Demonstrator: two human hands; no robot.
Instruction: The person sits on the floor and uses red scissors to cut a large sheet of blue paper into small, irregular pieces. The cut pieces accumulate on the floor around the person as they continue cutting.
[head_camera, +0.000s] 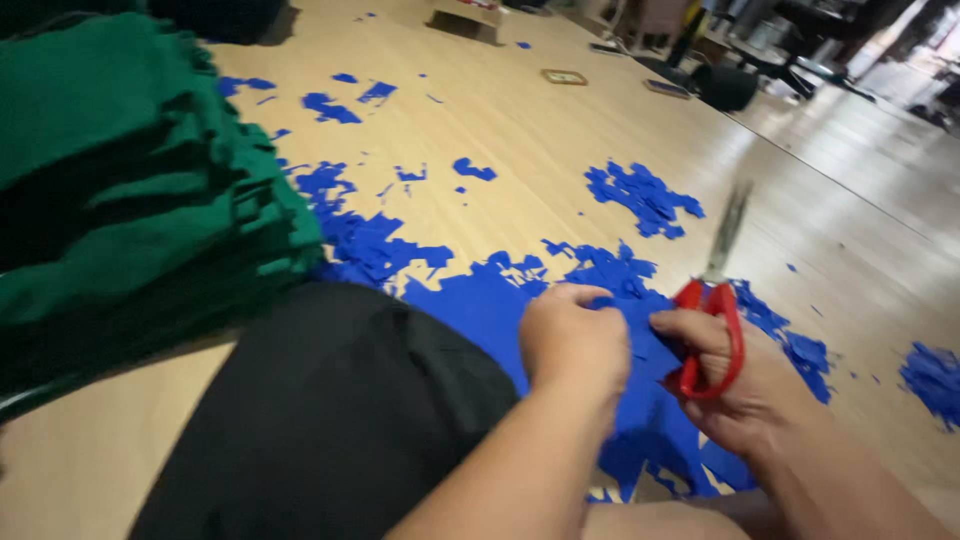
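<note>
I sit on a wooden floor with a black-clad knee in front of me. My left hand grips the edge of a blue sheet that lies across my lap. My right hand holds red-handled scissors, fingers through the loops. The metal blades point up and away, blurred. Both hands are close together over the blue sheet.
A tall stack of folded green fabric pieces stands at my left. Blue scraps lie scattered over the floor ahead and another blue pile sits at the right. Small boxes and a dark round object lie far back.
</note>
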